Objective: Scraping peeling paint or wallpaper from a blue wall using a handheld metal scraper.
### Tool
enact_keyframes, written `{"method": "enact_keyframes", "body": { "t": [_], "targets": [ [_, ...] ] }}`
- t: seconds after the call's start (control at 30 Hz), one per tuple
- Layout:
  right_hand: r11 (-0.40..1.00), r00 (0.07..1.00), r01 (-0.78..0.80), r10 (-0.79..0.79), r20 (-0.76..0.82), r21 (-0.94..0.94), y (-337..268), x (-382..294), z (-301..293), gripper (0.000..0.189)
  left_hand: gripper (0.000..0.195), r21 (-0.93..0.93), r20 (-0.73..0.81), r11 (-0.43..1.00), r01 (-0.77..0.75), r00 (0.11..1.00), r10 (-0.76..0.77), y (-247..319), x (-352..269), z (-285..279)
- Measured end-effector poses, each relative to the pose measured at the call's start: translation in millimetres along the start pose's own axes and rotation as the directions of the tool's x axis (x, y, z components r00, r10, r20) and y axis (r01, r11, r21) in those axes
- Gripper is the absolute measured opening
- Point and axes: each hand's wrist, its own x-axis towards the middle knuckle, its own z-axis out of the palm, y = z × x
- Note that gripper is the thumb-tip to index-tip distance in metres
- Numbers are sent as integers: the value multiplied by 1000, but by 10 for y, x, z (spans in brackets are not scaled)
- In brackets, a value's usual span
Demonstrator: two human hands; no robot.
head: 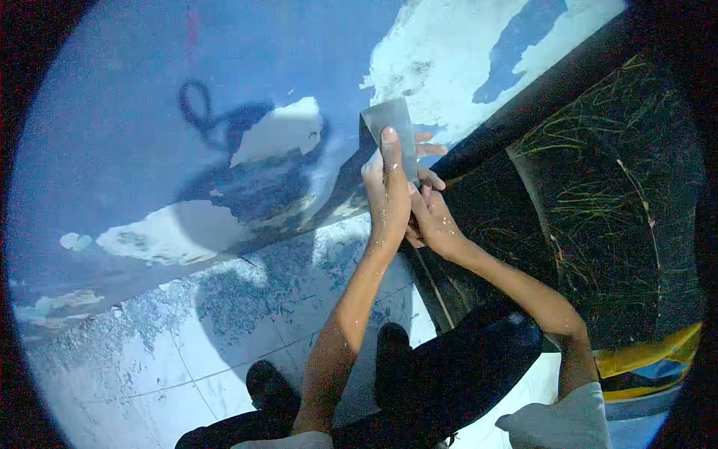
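My left hand holds a flat grey rectangular blade, its thumb pressed on the face and fingertips showing past the right edge. Just below, my right hand has its fingers curled at the lower end of the same piece; a handle there is mostly hidden, so its exact kind cannot be told. Both hands and forearms carry pale flecks. Behind the blade is a blue painted wall with pale bare patches where the paint is gone.
Paint flakes litter the white tiled floor along the wall's foot. Dark ground with grass lies at the right, beside a dark edge strip. A yellow and blue object is at the lower right. Two dark shoes stand below.
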Motion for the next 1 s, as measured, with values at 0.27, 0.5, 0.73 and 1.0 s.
{"method": "enact_keyframes", "body": {
  "t": [0.27, 0.5, 0.73, 1.0],
  "targets": [
    [995, 999, -27, 31, -40, 94, -163, -88, -1, 45, 64, -30, 67, 999, 31, 997, -29, 72, 28, 102],
    [995, 1000, -12, 12, -2, 98, -55, -109, -112, 46, 62, -55, 93, 997, 52, 995, -47, -21, 28, 116],
    [994, 997, -45, 51, -54, 102, -212, -113, -48, 45, 62, -95, 98, 995, -20, 995, 29, 12, 71, 132],
    [996, 998, -44, 41, 40, 84, -77, 13, -95, 33, 58, -39, 76, 997, -70, 994, 72, 36, 107, 140]
  ]
}}
